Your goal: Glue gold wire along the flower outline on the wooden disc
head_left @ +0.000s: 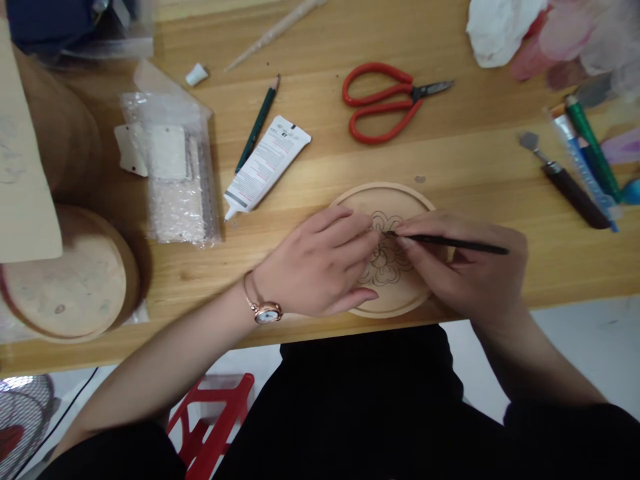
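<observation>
A round, pale wooden plate (pixel 406 309) with a raised rim lies at the table's front edge, with a flower outline (pixel 385 273) drawn in dark lines on it. My left hand (pixel 325 267) lies palm down over the plate's left part, thumb apart and fingers loosely extended, covering some of the drawing. Between the thumb and fingers of my right hand (pixel 470 267) is a thin dark-handled tool (pixel 457 243), like a fine brush or pen. Its tip is over the upper part of the flower, close to my left fingertips. Whether the tip touches the wood I cannot tell.
Red-handled scissors (pixel 383 100), a white tube (pixel 267 167) and a green pencil (pixel 257 123) lie beyond the plate. Bagged pale tags (pixel 175 173) and another round wooden piece (pixel 65 280) are left. A palette knife (pixel 565 183), brushes and bottles (pixel 565 33) stand right.
</observation>
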Action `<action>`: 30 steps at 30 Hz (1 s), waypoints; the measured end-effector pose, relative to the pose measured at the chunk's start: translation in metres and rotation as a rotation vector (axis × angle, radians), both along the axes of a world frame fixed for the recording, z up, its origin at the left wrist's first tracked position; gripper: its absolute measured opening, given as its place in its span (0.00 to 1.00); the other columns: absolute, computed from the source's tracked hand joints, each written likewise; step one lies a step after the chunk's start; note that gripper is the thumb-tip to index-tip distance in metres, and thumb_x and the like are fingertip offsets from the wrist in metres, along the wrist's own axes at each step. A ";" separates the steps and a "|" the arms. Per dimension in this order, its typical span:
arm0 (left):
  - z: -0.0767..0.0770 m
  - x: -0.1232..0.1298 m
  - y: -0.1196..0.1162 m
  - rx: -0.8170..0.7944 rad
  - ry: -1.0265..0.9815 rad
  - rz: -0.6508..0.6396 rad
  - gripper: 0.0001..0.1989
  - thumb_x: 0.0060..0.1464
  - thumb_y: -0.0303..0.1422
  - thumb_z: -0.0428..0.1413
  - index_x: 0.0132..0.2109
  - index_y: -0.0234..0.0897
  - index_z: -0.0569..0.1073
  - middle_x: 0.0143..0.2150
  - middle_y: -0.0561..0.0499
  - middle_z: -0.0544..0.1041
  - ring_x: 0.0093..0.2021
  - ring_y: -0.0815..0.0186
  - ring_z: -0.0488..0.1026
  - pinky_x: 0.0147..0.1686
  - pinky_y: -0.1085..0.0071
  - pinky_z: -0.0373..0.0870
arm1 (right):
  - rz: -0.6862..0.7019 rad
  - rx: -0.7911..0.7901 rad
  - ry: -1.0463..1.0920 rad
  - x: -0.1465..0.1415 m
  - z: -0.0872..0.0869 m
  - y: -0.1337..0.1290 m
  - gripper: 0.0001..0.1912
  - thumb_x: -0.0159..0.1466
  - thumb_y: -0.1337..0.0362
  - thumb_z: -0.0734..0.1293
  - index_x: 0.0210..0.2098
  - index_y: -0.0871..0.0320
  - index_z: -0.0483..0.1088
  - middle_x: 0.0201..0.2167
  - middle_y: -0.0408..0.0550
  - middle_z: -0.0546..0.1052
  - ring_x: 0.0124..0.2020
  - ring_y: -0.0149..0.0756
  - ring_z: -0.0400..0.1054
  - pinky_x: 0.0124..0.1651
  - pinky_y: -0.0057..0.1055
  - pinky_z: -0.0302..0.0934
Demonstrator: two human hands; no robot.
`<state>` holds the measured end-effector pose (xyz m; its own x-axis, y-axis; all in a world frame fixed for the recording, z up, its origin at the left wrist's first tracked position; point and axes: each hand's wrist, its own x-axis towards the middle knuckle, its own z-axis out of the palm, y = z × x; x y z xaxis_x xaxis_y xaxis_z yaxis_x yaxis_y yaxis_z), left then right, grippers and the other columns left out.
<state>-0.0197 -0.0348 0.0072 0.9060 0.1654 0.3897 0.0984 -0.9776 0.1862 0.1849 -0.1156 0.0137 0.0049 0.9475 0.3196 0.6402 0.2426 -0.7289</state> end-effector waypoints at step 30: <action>0.000 0.000 0.000 0.013 -0.005 -0.013 0.24 0.65 0.47 0.49 0.39 0.29 0.77 0.48 0.44 0.79 0.51 0.55 0.72 0.57 0.58 0.67 | 0.103 -0.055 0.006 0.011 0.003 0.005 0.08 0.61 0.71 0.70 0.39 0.54 0.76 0.36 0.42 0.82 0.40 0.30 0.77 0.46 0.26 0.72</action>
